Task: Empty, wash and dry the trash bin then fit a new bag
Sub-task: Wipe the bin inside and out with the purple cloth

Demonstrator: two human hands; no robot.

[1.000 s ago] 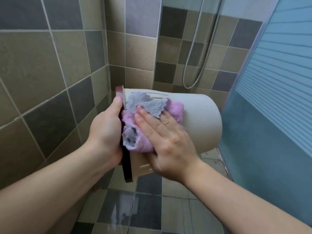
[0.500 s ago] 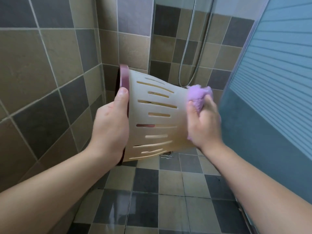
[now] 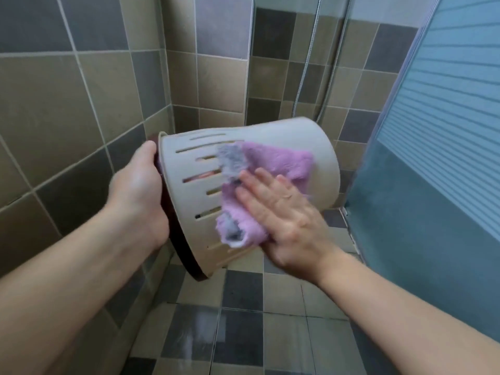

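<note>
Now the right hand [image 3: 286, 212] had come back from the trash bin's [image 3: 311, 147] far end to its slotted side, fingers [image 3: 259, 196] flat, pressing the purple cloth [image 3: 273, 169] there. Drying judged under way. Left hand [image 3: 138, 190] gripped the dark rim [image 3: 186, 253], bin held sideways between both, off the floor.

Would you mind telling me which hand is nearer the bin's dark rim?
Left. The left hand grips the rim; the right hand presses the cloth flat against the bin wall, away from it.
</note>
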